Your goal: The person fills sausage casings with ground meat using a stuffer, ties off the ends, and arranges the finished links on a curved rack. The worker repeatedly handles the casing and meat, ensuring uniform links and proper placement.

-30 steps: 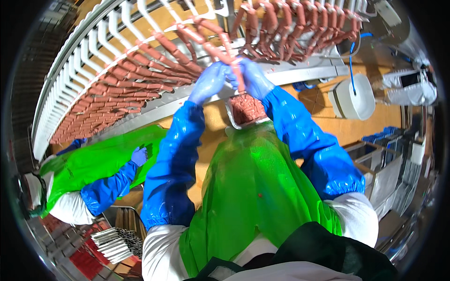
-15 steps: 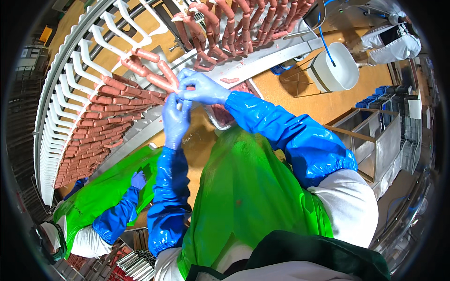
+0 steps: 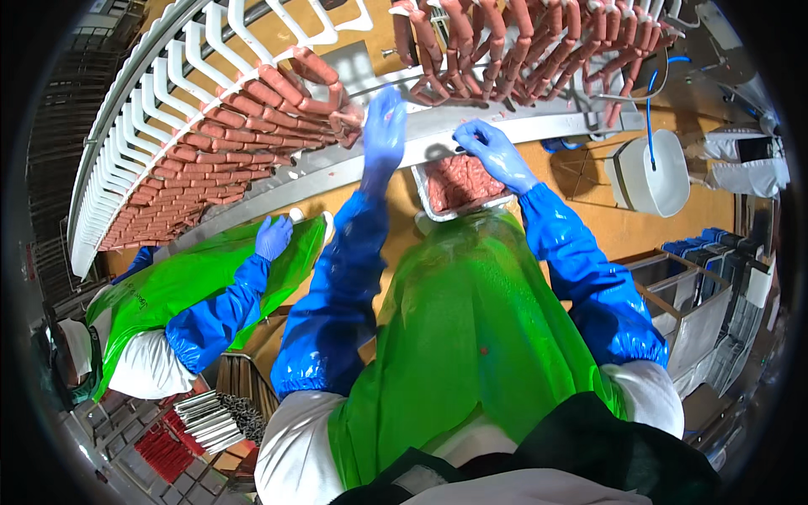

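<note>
My left hand (image 3: 384,133), in a light blue glove, is raised beside linked pink sausages (image 3: 313,77) that hang on white hooks. Its fingers are stretched out and slightly blurred, with nothing seen in them. The nearest sausage strand (image 3: 343,118) hangs just left of it. My right hand (image 3: 498,156) hovers at the right edge of a white tub (image 3: 424,192). Its fingers are loosely bent and hold nothing that I can see. Reddish ground meat (image 3: 459,182) lies in the tub, partly covered by that hand.
A curved rail of white hooks (image 3: 195,52) runs along the left. More sausage strands (image 3: 497,46) hang ahead over a metal ledge (image 3: 337,175). At the left a co-worker's gloved hand (image 3: 273,238) shows. A white bin (image 3: 661,181) and a metal cart (image 3: 690,324) stand to the right.
My hands have come apart from the sausage strand they were pinching together. The right hand has moved right, to the tub. The whole view has shifted, and the strand now hangs from the hooks.
</note>
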The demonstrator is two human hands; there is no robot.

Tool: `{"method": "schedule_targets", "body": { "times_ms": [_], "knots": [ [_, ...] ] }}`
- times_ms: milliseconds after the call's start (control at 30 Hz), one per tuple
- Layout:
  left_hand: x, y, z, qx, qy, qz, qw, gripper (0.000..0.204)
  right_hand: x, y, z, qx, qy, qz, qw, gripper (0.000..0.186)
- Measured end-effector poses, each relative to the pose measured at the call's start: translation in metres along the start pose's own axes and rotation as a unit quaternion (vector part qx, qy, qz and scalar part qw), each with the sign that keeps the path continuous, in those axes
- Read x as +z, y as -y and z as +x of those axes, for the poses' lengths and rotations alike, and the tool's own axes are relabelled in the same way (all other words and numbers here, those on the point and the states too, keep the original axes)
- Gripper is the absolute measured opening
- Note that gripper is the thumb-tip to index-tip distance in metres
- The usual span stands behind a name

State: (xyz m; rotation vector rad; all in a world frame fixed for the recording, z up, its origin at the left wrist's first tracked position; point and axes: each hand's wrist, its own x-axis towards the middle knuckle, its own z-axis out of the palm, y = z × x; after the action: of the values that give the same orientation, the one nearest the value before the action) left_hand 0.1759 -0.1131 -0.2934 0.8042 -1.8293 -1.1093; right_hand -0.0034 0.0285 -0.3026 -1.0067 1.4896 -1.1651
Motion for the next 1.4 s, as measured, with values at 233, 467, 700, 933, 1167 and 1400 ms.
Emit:
{"method": "schedule_targets", "body": {
  "times_ms": [233, 467, 700, 933, 1167, 1400],
  "knots": [
    [0.031, 0.014, 0.105, 0.043, -0.058, 0.027, 0.997, 0.041, -0.001, 0.025, -0.007, 0.046, 0.011, 0.036, 0.998, 0.024],
    [0.017, -0.025, 0.052, -0.222, 0.138, -0.634, 0.728, 0.013, 0.003, 0.018, 0.0, 0.084, 0.037, 0.231, 0.969, 0.045],
    [0.018, -0.029, 0.067, -0.218, 0.106, -0.685, 0.687, 0.014, 0.05, 0.055, 0.003, 0.18, 0.114, 0.537, 0.816, 0.043],
    [0.007, -0.056, 0.048, -0.28, 0.064, -0.612, 0.737, 0.023, 0.034, 0.056, 0.019, -0.396, -0.173, -0.35, 0.831, 0.009],
    [-0.109, -0.12, 0.099, -0.052, 0.097, 0.205, 0.972, 0.023, 0.024, 0.126, 0.054, -0.497, -0.087, -0.186, 0.843, 0.035],
    [-0.092, -0.256, 0.112, 0.283, 0.311, 0.486, 0.766, 0.036, 0.026, 0.18, 0.07, -0.141, 0.366, 0.123, 0.912, 0.054]
  ]
}}
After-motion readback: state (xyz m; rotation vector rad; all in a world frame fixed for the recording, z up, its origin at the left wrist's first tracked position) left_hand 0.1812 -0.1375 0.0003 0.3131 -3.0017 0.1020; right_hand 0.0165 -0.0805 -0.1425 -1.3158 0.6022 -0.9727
